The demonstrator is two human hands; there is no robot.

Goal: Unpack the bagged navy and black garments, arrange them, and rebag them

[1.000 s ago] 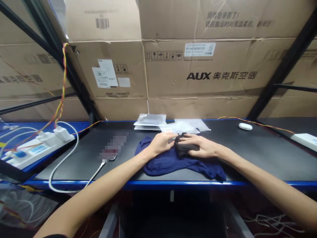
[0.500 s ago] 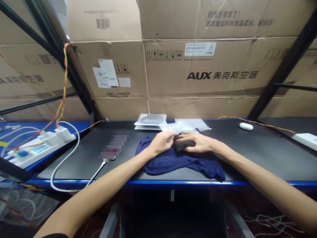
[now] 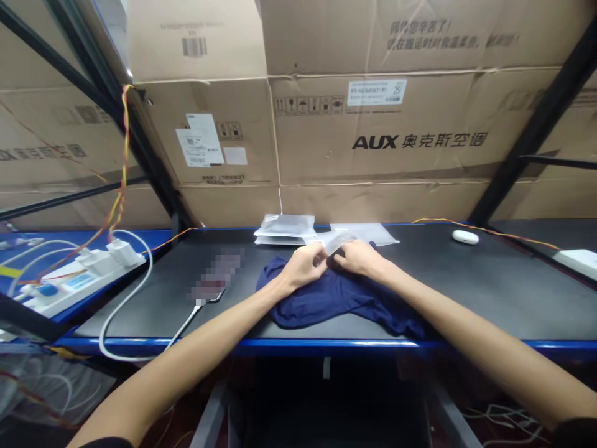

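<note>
My left hand [image 3: 305, 264] and my right hand [image 3: 358, 258] meet over a crumpled navy blue cloth [image 3: 326, 298] on the black bench [image 3: 466, 292]. The left fingers pinch the edge of a clear plastic bag [image 3: 336, 241] that rises between the hands. My right hand is curled over a small dark folded cloth [image 3: 332, 262]. Only a sliver of that cloth shows between the two hands.
More flat clear bags [image 3: 284, 227] lie stacked behind the hands, against cardboard boxes [image 3: 396, 137]. A phone [image 3: 212, 283] with a white cable lies to the left. A white power strip [image 3: 79, 274] sits at far left, a small white case [image 3: 465, 236] at right.
Both hands moved back and closer together. The dark folded cloth, plainly visible under my right hand before, is now almost hidden, and the clear bag's edge has lifted between the hands.
</note>
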